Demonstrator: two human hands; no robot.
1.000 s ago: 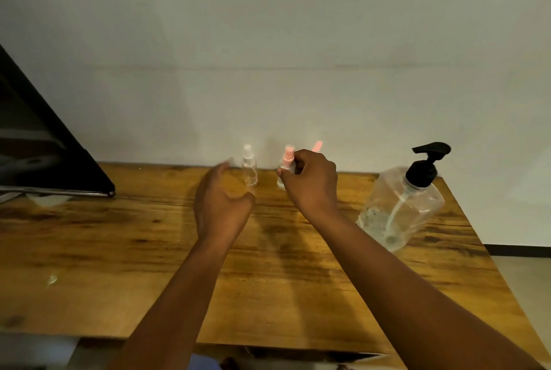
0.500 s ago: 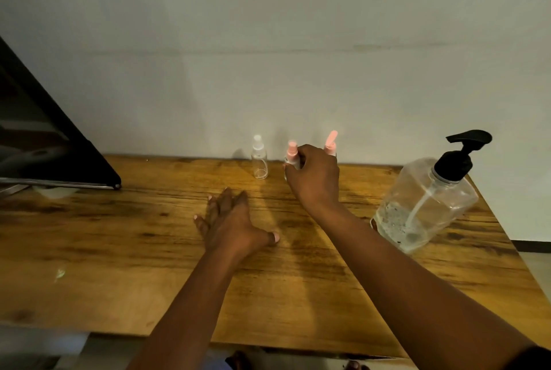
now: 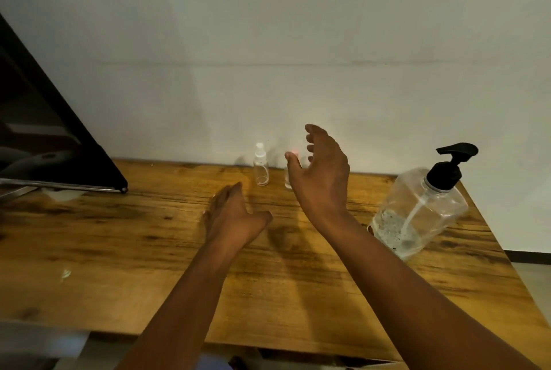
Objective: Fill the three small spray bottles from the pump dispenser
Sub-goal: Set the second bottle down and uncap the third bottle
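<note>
Wooden table (image 3: 119, 250): from the head view, the only view I have, it carries everything I work with; the grain is dark and the light is dim
Right hand (image 3: 323, 178): raised off the wood, fingers spread and relaxed, holding nothing; thumb tip just beside a pink cap
Pink-capped spray bottle (image 3: 289, 174): mostly hidden behind my right thumb, only its cap and a sliver of clear body show; I cannot tell whether the thumb touches it
White-capped spray bottle (image 3: 261, 167): upright by the wall, beyond my left fingertips and well apart from them, to the left of my right thumb
Third spray bottle: I cannot see it; I judge it sits behind my right palm
Left hand (image 3: 232, 217): low over the table, fingers straight and together, gripping nothing
Pump dispenser (image 3: 417, 208): clear, black pump head, leaning in the wide lens; stands beyond the heel of my right hand, apart from it; a low pool of liquid shows at its base
Risk, knock-over: my right hand hangs close over light, narrow bottles I cannot fully see; a careless sweep of thumb or palm could topple them
Risk, spill: bottle necks look far narrower than the pump's stream, so liquid may run down the outside
Risk, supply: that low level may not fill all three
Risk, caps: all caps I can see are on; pumping before unscrewing wastes liquid
</note>
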